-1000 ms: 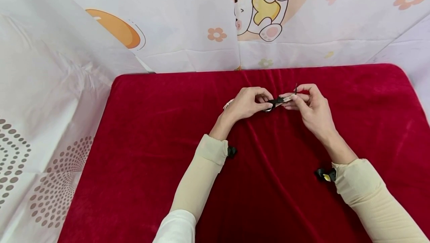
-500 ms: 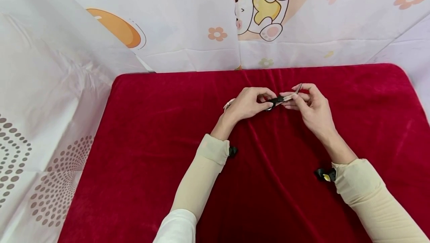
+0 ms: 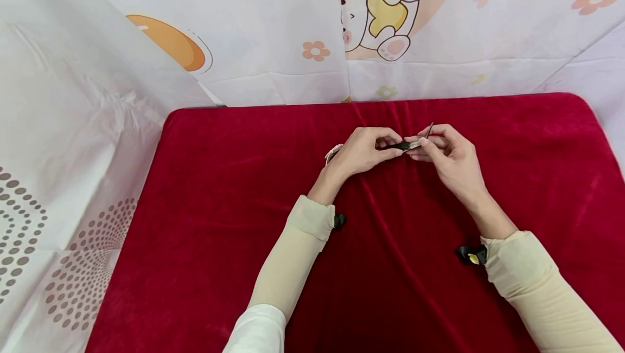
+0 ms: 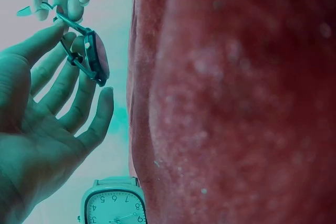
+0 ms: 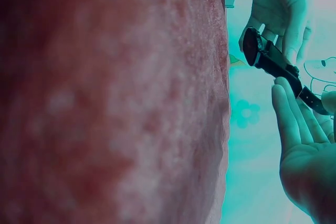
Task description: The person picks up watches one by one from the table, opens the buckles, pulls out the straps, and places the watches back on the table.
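Note:
A dark wristwatch (image 5: 253,46) with a round face and black strap is held between both hands above the cloth. My left hand (image 3: 363,149) grips it near the case by the strap, thumb on the near side. In the left wrist view the watch case (image 4: 96,59) stands edge-on beside the fingers. My right hand (image 3: 454,166) pinches the far end of the strap (image 5: 314,101) between thumb and finger, its other fingers extended beneath. The strap's thin tip (image 3: 429,129) sticks up past the right fingers. From the head view, the left hand hides the watch face.
A red velvet cloth (image 3: 234,223) covers the table. Patterned white curtains (image 3: 263,27) hang behind and at the left. Another watch, with a square pale dial (image 4: 115,206), is worn on the left wrist.
The left hand has turned the watch slightly, so the silvery case seen under the thumb earlier is now hidden. The strap tip shifts and tilts at the right fingers. Both arms stay nearly still.

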A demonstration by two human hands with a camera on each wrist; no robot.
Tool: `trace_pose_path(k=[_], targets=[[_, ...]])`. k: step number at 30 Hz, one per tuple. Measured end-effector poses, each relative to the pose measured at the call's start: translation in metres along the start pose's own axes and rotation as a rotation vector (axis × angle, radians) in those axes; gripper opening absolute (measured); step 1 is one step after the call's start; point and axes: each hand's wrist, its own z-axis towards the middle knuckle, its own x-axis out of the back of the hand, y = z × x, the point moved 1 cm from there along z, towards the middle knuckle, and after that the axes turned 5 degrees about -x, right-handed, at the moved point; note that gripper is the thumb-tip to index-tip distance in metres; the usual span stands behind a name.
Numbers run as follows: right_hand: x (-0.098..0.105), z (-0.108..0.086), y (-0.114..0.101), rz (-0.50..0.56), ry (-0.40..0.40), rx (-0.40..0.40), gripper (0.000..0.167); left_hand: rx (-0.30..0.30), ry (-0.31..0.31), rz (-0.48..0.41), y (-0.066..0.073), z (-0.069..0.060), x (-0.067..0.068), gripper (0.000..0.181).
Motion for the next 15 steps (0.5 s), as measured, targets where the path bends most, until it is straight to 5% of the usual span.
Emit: trace_pose_path(k=[15], targets=[[-0.0017, 0.0016, -0.0016, -0.021, 0.025, -0.017, 0.019, -0.022, 0.044, -0.076, 0.0001, -0.0011, -0.0012, 0.016]])
